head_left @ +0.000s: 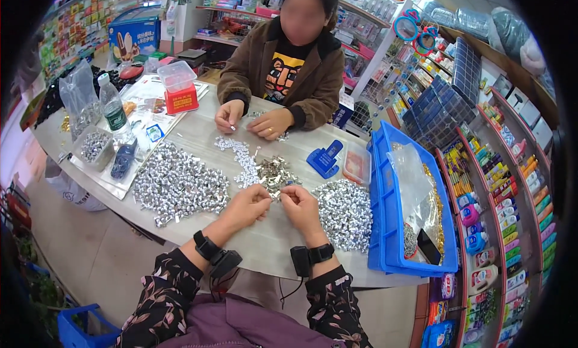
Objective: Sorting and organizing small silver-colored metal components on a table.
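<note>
While hands [274,204] pinch clips [278,194] (red box [179,86] far-left)

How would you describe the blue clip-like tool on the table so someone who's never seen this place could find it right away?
Start at the big blue plastic crate on the right end of the grey table. Just left of it lies a small clear box with reddish contents, and left of that sits the blue tool. It is the only solid blue, blocky item among the heaps of small silver parts.
</note>
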A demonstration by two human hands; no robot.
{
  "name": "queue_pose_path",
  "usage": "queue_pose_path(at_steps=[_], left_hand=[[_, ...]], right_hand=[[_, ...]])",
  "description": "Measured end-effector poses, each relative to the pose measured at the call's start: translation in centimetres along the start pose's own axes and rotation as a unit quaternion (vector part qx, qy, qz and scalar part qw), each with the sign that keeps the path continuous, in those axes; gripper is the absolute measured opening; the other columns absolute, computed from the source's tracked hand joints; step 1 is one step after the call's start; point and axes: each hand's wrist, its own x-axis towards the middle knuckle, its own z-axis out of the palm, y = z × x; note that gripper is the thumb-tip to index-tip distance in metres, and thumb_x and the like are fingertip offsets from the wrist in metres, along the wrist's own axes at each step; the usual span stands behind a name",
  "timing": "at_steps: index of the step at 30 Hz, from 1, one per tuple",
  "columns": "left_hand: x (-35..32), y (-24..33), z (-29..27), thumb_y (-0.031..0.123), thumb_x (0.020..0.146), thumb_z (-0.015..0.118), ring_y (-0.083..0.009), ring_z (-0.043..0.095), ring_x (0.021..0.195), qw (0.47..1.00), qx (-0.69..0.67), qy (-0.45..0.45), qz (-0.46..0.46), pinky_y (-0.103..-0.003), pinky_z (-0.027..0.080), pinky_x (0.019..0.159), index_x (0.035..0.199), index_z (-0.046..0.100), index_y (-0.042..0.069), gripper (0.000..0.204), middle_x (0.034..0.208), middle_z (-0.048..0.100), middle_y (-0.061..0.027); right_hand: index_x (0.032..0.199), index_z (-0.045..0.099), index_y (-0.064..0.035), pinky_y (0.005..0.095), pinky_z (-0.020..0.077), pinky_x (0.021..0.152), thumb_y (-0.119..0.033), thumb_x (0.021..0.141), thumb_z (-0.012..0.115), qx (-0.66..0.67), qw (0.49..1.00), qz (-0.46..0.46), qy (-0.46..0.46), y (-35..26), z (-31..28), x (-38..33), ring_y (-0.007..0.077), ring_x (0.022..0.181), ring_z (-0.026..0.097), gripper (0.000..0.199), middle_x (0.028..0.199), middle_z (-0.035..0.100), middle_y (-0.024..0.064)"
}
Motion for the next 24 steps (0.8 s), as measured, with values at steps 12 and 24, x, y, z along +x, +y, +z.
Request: queue_pose_path(at_steps=[12,24], left_hand=[[0.4,-0.4,-1.2,0.014,0.088,0.057,-0.0084,0.057,0.060,0.953,-0.294,0.002,-0.071,-0.020,0.048,0.052,0.093,0.053,0.007,0.010,0.074,0.058,-0.0009],[0.1,-0.1,-1.2,0.014,0.089,0.054,-0.0076,0.056,0.061,0.948,-0.304,-0.017,-0.093,-0.018,0.048,0.053,0.092,0.054,0.007,0.008,0.075,0.058,-0.0013]], right_hand=[[0.096,0.058,-0.0005,0.0202,0.0466,0.064,-0.004,0.083,0.061,0.268,0.949,0.082,-0.142,-2.7,0.8,-1.3,0.0077,0.072,0.058,0.014,0.081,0.062,0.0029],[0.096,0.059,0.0004,0.0213,0.0474,0.063,-0.005,0.083,0.062,0.251,0.956,0.088,-0.124,-2.4,0.5,-1.4,0.0088,0.070,0.058,0.014,0.080,0.063,0.0040]])
